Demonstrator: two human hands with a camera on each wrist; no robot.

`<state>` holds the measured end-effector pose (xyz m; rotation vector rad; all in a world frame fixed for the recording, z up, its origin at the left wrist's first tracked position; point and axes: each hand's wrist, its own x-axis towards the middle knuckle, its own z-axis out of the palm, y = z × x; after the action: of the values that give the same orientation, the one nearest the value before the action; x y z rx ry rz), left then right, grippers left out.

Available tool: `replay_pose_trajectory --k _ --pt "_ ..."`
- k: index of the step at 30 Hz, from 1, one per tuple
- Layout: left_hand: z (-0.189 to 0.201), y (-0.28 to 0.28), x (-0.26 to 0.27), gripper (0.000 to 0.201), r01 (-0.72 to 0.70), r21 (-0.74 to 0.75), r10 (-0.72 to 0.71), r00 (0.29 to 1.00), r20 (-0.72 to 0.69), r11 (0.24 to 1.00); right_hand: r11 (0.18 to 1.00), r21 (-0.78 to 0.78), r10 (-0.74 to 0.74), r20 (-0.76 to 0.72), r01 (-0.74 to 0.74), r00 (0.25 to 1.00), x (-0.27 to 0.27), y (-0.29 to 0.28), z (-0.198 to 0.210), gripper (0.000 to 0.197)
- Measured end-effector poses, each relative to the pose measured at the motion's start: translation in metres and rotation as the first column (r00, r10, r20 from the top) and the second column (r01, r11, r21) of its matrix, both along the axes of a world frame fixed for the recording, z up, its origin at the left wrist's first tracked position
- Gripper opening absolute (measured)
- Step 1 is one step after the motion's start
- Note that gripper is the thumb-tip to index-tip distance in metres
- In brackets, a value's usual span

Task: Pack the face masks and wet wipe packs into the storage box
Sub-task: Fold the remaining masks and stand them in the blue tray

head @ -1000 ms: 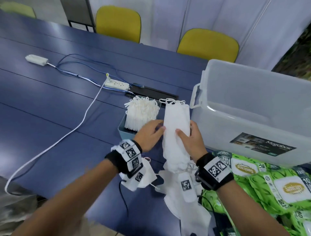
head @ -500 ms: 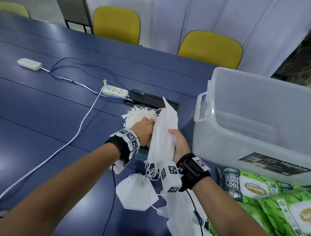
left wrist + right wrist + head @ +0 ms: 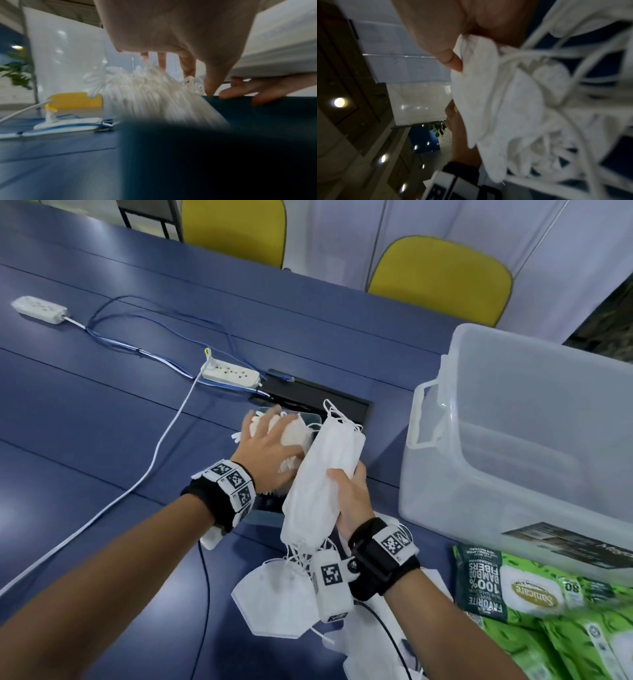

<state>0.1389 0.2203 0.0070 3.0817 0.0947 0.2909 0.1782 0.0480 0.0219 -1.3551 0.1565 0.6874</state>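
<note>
left hand (image 3: 270, 453) spread flat; right hand (image 3: 352, 501) curled, gripping.

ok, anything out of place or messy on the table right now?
Yes. Loose white folded face masks lie scattered flat on the blue table near the person's right wrist, outside the small blue mask box and the clear plastic storage box, ear loops trailing. Nothing looks damaged.
</note>
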Motion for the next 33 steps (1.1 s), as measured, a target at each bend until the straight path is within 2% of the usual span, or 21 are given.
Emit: replay_pose_trajectory --k 2,5,8,10,14,18,20,23,25,28,30,33 --pt "0.0 0.002 0.0 0.013 -0.108 -0.12 0.098 0.992 -0.084 0.987 0.996 -0.089 0.013 0.094 -0.005 0.995 -0.001 0.006 0.0 0.035" --pt "-0.007 0.007 -0.001 0.031 -0.266 -0.388 0.169 0.949 -0.266 0.882 0.968 -0.245 0.113 0.246 -0.051 0.963 -0.001 0.013 0.002 0.04" --pt "-0.011 0.01 -0.005 0.065 -0.217 -0.412 0.112 0.958 -0.262 0.885 0.888 -0.431 0.321 0.338 -0.157 0.885 0.007 0.018 0.011 0.048" --pt "-0.013 0.012 -0.005 0.076 -0.193 -0.407 0.105 0.968 -0.229 0.893 0.804 -0.557 0.457 0.357 -0.207 0.815 0.015 0.025 0.018 0.053" --pt "-0.014 0.009 -0.005 0.068 -0.18 -0.418 0.121 0.979 -0.165 0.89 0.672 -0.729 0.601 0.439 -0.126 0.668 0.026 0.031 0.035 0.059" --pt "-0.017 0.006 -0.004 0.054 -0.221 -0.432 0.168 0.973 -0.158 0.875 0.585 -0.811 0.624 0.439 -0.013 0.646 0.031 0.024 0.048 0.061" --pt "-0.016 0.004 -0.004 0.046 -0.234 -0.435 0.185 0.971 -0.153 0.869 0.511 -0.859 0.672 0.381 -0.025 0.635 0.026 0.025 0.05 0.065" --pt "-0.013 -0.002 -0.003 0.026 -0.246 -0.44 0.214 0.969 -0.122 0.864 0.413 -0.906 0.762 0.29 -0.09 0.579 0.011 0.037 0.05 0.071" --pt "-0.014 -0.004 -0.004 0.03 -0.241 -0.444 0.221 0.97 -0.096 0.863 0.354 -0.93 0.812 0.255 -0.098 0.525 0.0 0.048 0.047 0.072" --pt "-0.018 -0.002 -0.006 0.061 -0.257 -0.398 0.213 0.965 -0.15 0.881 0.254 -0.963 0.888 0.197 -0.085 0.415 -0.009 0.061 0.046 0.073" --pt "-0.018 -0.001 -0.007 0.066 -0.261 -0.399 0.208 0.963 -0.171 0.879 0.246 -0.963 0.9 0.185 -0.11 0.395 -0.008 0.062 0.049 0.076" --pt "-0.013 0.001 -0.011 0.059 -0.255 -0.416 0.201 0.965 -0.169 0.873 0.346 -0.922 0.858 0.236 -0.175 0.456 -0.004 0.062 0.052 0.073"
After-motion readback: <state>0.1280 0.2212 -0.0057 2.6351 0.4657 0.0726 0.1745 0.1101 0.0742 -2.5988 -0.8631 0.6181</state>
